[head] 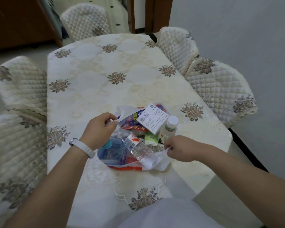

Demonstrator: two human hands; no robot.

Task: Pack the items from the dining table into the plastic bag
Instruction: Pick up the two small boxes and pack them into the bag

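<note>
A translucent white plastic bag point(156, 163) lies open on the dining table point(105, 66) near its front edge. My left hand point(99, 127) pinches the bag's left handle. My right hand point(179, 148) pinches the right handle. Inside the bag I see a white box with a barcode point(152, 118), a white-capped bottle point(169, 125), a green and white carton point(151, 139), a clear water bottle point(138, 148), a blue container point(112, 152) and red snack packets point(135, 128).
Quilted cream chairs stand around the table: two on the left point(21, 89), two on the right point(220, 89) and one at the far end point(85, 20). A grey wall point(245, 30) runs along the right side. The floral tablecloth covers the whole tabletop.
</note>
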